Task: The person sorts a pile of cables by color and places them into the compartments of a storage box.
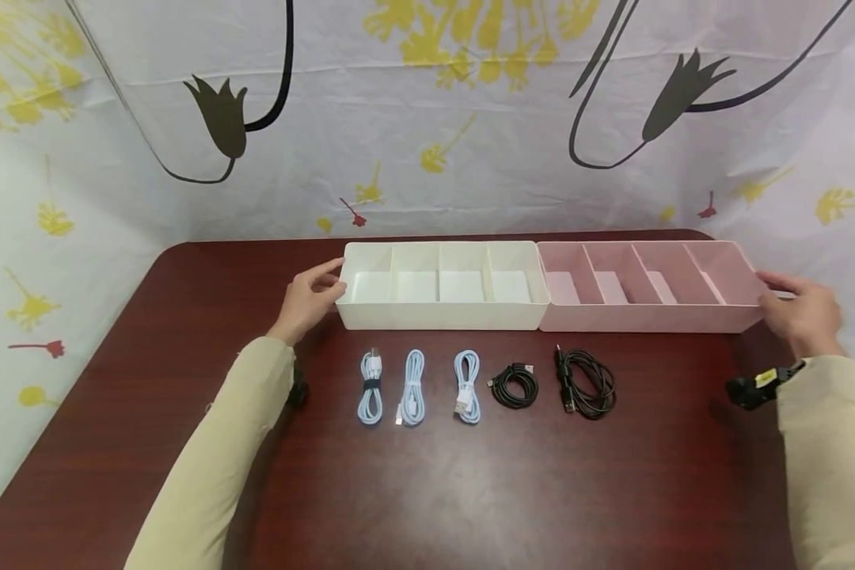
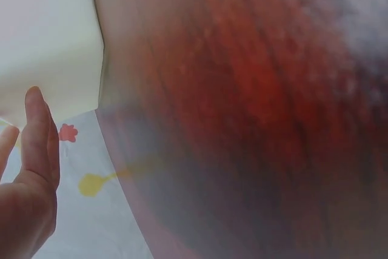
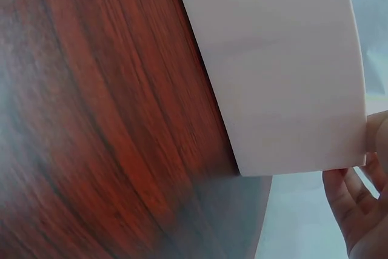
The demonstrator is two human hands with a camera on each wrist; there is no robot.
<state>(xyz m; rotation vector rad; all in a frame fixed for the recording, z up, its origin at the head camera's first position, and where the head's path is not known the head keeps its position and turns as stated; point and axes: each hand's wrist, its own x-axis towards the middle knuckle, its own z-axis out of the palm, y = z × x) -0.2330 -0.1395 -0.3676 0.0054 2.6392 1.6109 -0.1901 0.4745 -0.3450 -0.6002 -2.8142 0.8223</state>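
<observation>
A white four-compartment organizer box (image 1: pixel 442 317) and a pink one (image 1: pixel 648 319) stand end to end in a row, both with their compartments empty. My left hand (image 1: pixel 306 301) touches the left end of the white box; in the left wrist view an extended finger (image 2: pixel 37 131) lies against its end wall. At the far right end of the pink box, my right hand (image 1: pixel 803 310) has its fingertips on the end wall and rim. Neither hand wraps round its box.
Before the boxes lie coiled cables in a row: a pale one with a dark tie (image 1: pixel 371 388), two more pale ones (image 1: pixel 413 388) (image 1: pixel 466 386), a small black coil (image 1: pixel 514 386) and a larger black one (image 1: pixel 587 384). A patterned cloth (image 1: pixel 499 190) hangs behind the dark red table (image 1: pixel 484 499).
</observation>
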